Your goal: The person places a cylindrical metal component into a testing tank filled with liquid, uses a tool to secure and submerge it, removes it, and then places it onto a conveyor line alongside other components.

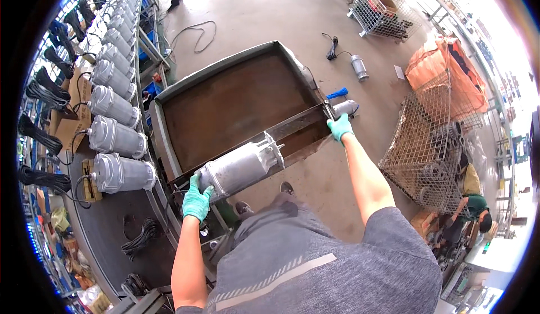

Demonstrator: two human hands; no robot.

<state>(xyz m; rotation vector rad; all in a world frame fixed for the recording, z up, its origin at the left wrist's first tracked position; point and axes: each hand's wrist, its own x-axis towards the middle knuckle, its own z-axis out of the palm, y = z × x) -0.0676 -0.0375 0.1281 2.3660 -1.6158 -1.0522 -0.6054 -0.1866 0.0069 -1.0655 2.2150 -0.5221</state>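
Observation:
A large grey metal pump motor (239, 169) lies on its side across the near rail of a water tank (219, 61), with its studded end to the right. My left hand (197, 201), in a green glove, is closed around the motor's left end. My right hand (340, 127), gloved alike, is closed at the right end of the dark metal rail (298, 120). What its fingers hold there is hidden. Just beyond that hand, outside the tank, sits a smaller grey motor (346, 108) with a bundle of blue cable (337, 93).
Left of the tank, a long conveyor (107, 224) carries a row of grey motors (124, 173) with coiled black cables (44, 178). Another motor (359, 68) stands on the floor ahead. Wire cages (419, 151) and an orange sack (444, 69) line the right, near a co-worker (477, 207).

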